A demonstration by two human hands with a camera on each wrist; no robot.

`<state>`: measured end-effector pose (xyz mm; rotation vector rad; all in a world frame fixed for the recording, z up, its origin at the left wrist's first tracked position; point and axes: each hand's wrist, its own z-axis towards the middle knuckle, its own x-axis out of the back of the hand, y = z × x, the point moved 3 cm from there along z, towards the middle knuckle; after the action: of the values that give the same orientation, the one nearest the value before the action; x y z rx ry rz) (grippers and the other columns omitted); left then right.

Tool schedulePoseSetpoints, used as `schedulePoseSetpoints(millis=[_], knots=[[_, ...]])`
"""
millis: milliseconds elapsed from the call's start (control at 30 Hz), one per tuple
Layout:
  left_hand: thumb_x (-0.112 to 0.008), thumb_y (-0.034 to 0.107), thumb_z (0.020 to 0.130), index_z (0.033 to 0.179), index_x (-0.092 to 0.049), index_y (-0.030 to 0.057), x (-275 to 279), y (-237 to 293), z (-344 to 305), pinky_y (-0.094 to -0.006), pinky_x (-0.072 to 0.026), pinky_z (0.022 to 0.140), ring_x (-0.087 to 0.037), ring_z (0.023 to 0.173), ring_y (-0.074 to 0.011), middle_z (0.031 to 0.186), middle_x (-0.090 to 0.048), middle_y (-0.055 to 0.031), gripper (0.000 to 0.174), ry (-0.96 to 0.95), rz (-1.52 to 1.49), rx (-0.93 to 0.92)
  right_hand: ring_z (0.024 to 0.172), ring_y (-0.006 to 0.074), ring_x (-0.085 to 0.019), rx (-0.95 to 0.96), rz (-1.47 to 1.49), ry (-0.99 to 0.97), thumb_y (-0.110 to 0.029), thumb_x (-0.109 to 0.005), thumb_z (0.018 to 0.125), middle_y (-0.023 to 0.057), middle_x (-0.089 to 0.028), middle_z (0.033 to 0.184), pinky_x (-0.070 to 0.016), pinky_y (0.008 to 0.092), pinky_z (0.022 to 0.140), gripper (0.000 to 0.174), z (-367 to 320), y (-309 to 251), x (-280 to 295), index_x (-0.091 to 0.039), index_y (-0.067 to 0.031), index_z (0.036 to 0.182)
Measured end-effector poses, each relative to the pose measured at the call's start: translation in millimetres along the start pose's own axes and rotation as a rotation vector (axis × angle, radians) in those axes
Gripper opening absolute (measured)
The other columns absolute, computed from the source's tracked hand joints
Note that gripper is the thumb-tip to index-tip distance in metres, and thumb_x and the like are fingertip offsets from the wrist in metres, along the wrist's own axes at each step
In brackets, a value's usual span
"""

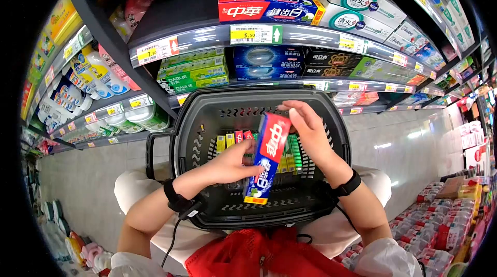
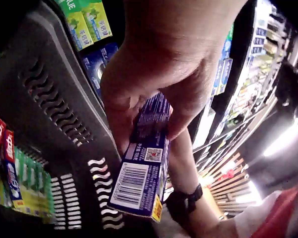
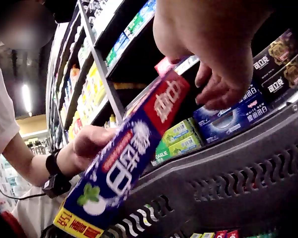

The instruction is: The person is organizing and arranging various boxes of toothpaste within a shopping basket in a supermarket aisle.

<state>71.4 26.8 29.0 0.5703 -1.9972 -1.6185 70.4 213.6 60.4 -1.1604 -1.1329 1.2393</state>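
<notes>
A blue and red toothpaste box (image 1: pixel 265 168) with a yellow end band is held slanted above a black shopping basket (image 1: pixel 212 99). My left hand (image 1: pixel 231 164) grips it from the side, thumb on one face and fingers on the other; the left wrist view shows its barcode end. By the red end is my right hand (image 1: pixel 315 134), its fingers (image 3: pixel 219 89) loosely bent with nothing gripped between them, the thumb close to the box edge. Inside the basket lie red and blue boxes (image 2: pixel 9 168) and a green and yellow pack (image 2: pixel 32 181).
The basket stands between my knees, against a shelf. Matching toothpaste boxes (image 1: pixel 243 9) sit on the upper shelf beside white boxes (image 1: pixel 362 2). Green Darlie boxes (image 1: pixel 194 72) and blue boxes (image 1: pixel 266 62) fill the lower one. Wrapped bottles (image 1: pixel 429 230) are stacked at right.
</notes>
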Motion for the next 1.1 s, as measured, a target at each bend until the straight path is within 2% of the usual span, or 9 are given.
schedulePoseSetpoints(millis=[100,200,233,267,367,600,800,933,1100], knots=[[-0.064,0.005,0.077,0.12,-0.039,0.0013,6.6,15.6,-3.3,-0.0307,-0.0431,0.088,-0.051,0.103,-0.0157,0.112,-0.051,-0.0071,0.05,0.191,-0.419,-0.032,0.099,0.0184,-0.052,-0.243,0.045,-0.257,-0.045,-0.034,0.092,0.0139,-0.048,0.121,-0.0416,0.0318,0.084,0.055,-4.0,3.4,4.3,-0.039,-0.0004,0.124],[-0.059,0.003,0.081,0.116,-0.042,0.0034,17.5,22.8,-1.0,-0.0309,-0.0447,0.085,-0.055,0.099,-0.0165,0.108,-0.054,-0.0066,0.039,0.31,-0.702,-0.081,0.097,0.0127,-0.051,-0.282,0.019,-0.488,-0.045,-0.042,0.09,0.0098,-0.053,0.114,-0.0411,0.0277,0.083,0.056,-8.6,6.7,-4.5,-0.042,0.0003,0.123],[-0.056,0.002,0.083,0.115,-0.042,0.0038,20.1,27.9,-2.5,-0.0328,-0.0459,0.084,-0.055,0.1,-0.0174,0.107,-0.056,-0.0073,0.035,0.346,-0.729,-0.086,0.094,0.0102,-0.052,-0.315,0.001,-0.479,-0.035,-0.053,0.087,0.0069,-0.057,0.104,-0.0421,0.025,0.08,0.046,-13.3,3.1,-5.5,-0.048,0.0004,0.115],[-0.053,0.001,0.084,0.114,-0.043,0.0037,22.7,26.5,-2.5,-0.0346,-0.0459,0.086,-0.055,0.101,-0.0182,0.109,-0.054,-0.0083,0.032,0.35,-0.76,-0.096,0.094,0.0102,-0.052,-0.317,0.003,-0.479,-0.035,-0.053,0.087,0.0069,-0.057,0.104,-0.0421,0.025,0.08,0.046,-12.6,3.4,-5.6,-0.048,0.0004,0.115],[-0.052,0.006,0.087,0.115,-0.042,0.0039,30.0,24.4,-4.4,-0.0386,-0.0426,0.092,-0.052,0.106,-0.0187,0.113,-0.052,-0.0079,0.031,0.451,-0.818,-0.133,0.082,0.0093,-0.056,-0.297,-0.077,-0.294,-0.02,-0.063,0.081,0.0042,-0.06,0.091,-0.0447,0.0238,0.073,0.029,-3.5,3.8,2.6,-0.054,-0.0005,0.101],[-0.049,0.013,0.09,0.126,-0.031,0.0018,67.4,45.1,-5.4,-0.0376,-0.0423,0.093,-0.051,0.107,-0.0213,0.119,-0.049,-0.0121,0.042,0.573,-0.634,-0.253,0.066,0.0072,-0.05,-0.132,0.322,0.159,-0.03,-0.055,0.087,-0.0004,-0.058,0.08,-0.0415,0.0218,0.057,0.025,14.4,-5.6,45.0,-0.056,-0.0054,0.092],[-0.047,0.018,0.091,0.126,-0.036,0.0017,59.6,46.0,-2.8,-0.0343,-0.044,0.09,-0.052,0.108,-0.0207,0.118,-0.051,-0.0137,0.04,0.405,-0.49,-0.233,0.064,0.0071,-0.051,-0.049,0.291,0.221,-0.03,-0.051,0.089,-0.0002,-0.056,0.078,-0.0412,0.0218,0.056,0.027,6.9,-17.7,38.1,-0.053,-0.0044,0.097],[-0.048,0.021,0.091,0.125,-0.039,0.0025,51.9,46.2,-0.6,-0.0328,-0.0438,0.09,-0.052,0.108,-0.0221,0.119,-0.05,-0.013,0.039,0.402,-0.476,-0.221,0.065,0.0089,-0.053,0.019,0.314,0.171,-0.028,-0.045,0.092,0.0032,-0.058,0.082,-0.0431,0.0225,0.057,0.027,5.6,-18.8,33.9,-0.049,-0.0031,0.102],[-0.051,0.022,0.09,0.119,-0.044,-0.0008,53.2,40.0,0.6,-0.0307,-0.0467,0.085,-0.059,0.094,-0.0185,0.108,-0.056,-0.0105,0.038,0.404,-0.337,-0.082,0.071,0.0152,-0.059,0.018,0.392,0.151,-0.03,-0.041,0.093,0.0088,-0.059,0.09,-0.0487,0.0267,0.064,0.033,8.6,-18.6,33.5,-0.046,-0.0002,0.106]])
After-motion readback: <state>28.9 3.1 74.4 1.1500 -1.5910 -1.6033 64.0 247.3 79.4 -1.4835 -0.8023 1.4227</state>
